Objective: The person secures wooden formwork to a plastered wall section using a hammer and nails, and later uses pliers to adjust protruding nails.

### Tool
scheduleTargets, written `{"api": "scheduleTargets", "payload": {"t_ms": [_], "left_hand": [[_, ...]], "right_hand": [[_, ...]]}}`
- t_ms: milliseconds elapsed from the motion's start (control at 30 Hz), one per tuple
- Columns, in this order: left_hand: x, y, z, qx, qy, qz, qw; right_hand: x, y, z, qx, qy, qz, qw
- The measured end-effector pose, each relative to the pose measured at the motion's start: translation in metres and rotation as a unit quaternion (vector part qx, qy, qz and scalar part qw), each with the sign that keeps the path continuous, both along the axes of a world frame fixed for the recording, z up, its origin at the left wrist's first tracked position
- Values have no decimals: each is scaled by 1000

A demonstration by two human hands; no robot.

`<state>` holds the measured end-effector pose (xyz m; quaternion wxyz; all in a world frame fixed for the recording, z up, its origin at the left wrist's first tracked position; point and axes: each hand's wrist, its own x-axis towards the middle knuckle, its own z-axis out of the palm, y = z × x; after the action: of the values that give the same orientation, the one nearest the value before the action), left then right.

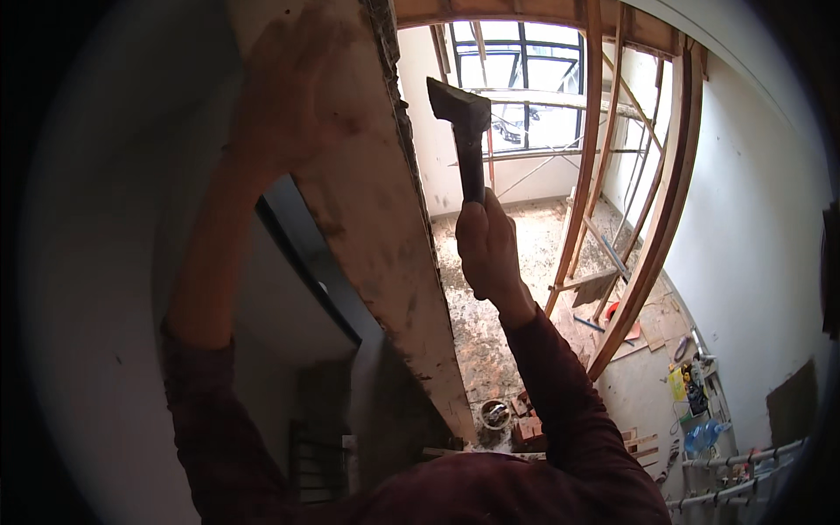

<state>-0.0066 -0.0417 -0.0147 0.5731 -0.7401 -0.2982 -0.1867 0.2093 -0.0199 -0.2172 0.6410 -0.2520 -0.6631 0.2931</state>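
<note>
While the right hand (492, 254) is clenched round its handle, an axe-like tool (470, 144) with a dark head stands nearly upright at 12 o'clock. Just beside it, a broad, stained board (376, 227) slants from 11 o'clock towards 6. At 11, the left hand (293, 96), dim and blurred, appears laid against the board, unclenched. Beyond are a window (524, 70) at 1 o'clock, timber posts (678, 184) at 2, and, at 5, a bucket (495, 414) on the littered floor (481, 341).

left hand (293, 101) blurred, beam (376, 232) cropped at top
</note>
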Motion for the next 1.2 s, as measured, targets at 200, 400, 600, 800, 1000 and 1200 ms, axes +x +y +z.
{"api": "scheduleTargets", "payload": {"t_ms": [200,400,600,800,1000,1200], "left_hand": [[12,5,-24,9,-126,71,989],[8,15,-43,16,-171,143,975],[50,-10,-31,72,-115,362,922],[48,-14,-30,-37,-174,298,938],[44,-7,-30,-23,-179,317,931],[24,13,-30,42,-117,99,987]], "right_hand": [[-19,4,-19,55,-36,-63,996],[-22,-7,-27,26,21,-54,998],[-28,-1,-22,6,-43,-73,996],[-29,-24,-22,27,44,-51,997],[-20,-19,-15,-4,-6,-52,999],[-6,-17,-44,38,27,-43,998]]}}
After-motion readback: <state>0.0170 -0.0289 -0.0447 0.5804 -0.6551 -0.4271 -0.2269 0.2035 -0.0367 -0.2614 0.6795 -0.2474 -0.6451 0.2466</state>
